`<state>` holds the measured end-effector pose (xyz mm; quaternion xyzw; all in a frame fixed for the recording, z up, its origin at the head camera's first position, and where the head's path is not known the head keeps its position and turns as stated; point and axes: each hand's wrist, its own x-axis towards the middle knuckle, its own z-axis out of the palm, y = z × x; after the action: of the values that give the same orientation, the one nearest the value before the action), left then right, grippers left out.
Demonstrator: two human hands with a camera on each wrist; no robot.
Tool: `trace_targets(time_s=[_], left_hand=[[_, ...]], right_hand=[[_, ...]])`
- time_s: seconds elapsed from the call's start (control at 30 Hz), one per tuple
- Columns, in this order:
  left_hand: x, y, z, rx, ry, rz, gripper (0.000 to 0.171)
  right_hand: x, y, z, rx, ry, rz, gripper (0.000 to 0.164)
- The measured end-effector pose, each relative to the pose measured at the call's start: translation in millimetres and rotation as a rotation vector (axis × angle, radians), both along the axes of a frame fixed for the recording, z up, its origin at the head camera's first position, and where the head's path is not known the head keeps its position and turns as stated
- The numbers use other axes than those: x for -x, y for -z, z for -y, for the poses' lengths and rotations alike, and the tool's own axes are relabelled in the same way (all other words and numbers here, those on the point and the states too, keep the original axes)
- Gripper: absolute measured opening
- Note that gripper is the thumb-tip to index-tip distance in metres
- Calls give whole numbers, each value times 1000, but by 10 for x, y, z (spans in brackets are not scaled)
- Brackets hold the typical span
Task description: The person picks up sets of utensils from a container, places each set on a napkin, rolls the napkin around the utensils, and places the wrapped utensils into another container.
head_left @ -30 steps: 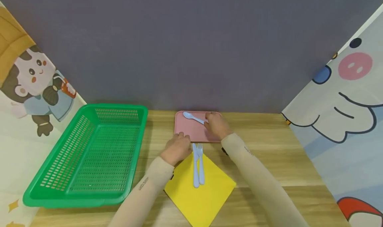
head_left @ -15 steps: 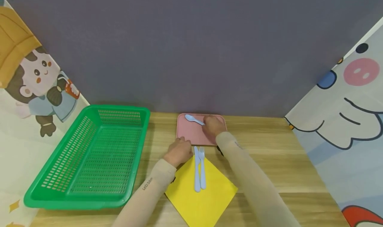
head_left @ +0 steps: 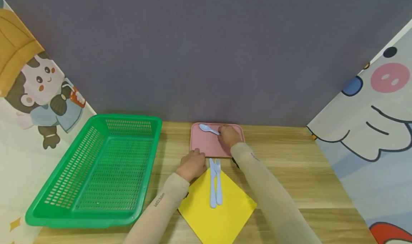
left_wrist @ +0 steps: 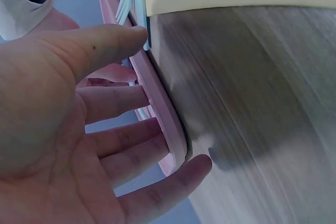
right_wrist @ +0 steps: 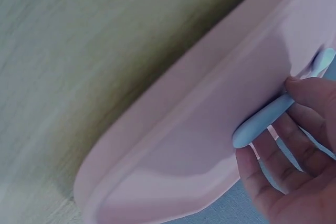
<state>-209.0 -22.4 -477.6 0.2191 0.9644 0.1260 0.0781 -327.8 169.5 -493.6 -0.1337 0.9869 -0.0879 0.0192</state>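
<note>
A light blue spoon (head_left: pixel 204 127) lies across the pink tray (head_left: pixel 206 144) at the back of the table, its bowl toward the left. My right hand (head_left: pixel 229 137) pinches the spoon's handle (right_wrist: pixel 262 121) between thumb and fingertips, low over the tray floor in the right wrist view. At the tray's front left corner is my left hand (head_left: pixel 192 165); its extended fingers (left_wrist: pixel 126 140) touch the rim in the left wrist view. Just in front of the tray, a light blue knife (head_left: pixel 212 190) and fork (head_left: pixel 219 188) lie side by side on a yellow square sheet (head_left: pixel 228 215).
To the left stands a large green perforated basket (head_left: pixel 148 165) with raised walls. Behind the tray rises a dark grey panel (head_left: pixel 206 58). Side panels with cartoon prints flank the wooden table (head_left: pixel 273 165).
My right hand has shifted slightly left along the spoon's handle, its fingers closing in on it. My left hand stays by the tray corner. The head view has tilted a little.
</note>
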Motion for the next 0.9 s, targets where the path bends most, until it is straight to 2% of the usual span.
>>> trace_targets(time_s=[0.17,0.3,0.37,0.53,0.67,0.77,0.9], left_hand=[[10,-9,9,-3,-4,32,23],[-3,-17,34,-44,1,44,27],[-36,-22,54,-75,6,44,32],[-191,-31,99,-130,34,-3,44],[-349,-32,147,-138,98,-65,31],[-472,-39,183,-132,132,-67,33],[-630,-61,224,-112,136,-27,50]], right_hand=[[-4,-11,-10,5,-4,5,12],[-54,-69,-30,76,6,-6,10],[-91,-112,-45,86,-3,-50,10],[-238,-265,-122,98,-33,-126,10],[-393,-420,-205,135,-82,-133,6],[-550,-515,-263,132,-131,-180,8],[-808,-569,-313,96,-167,-242,13]])
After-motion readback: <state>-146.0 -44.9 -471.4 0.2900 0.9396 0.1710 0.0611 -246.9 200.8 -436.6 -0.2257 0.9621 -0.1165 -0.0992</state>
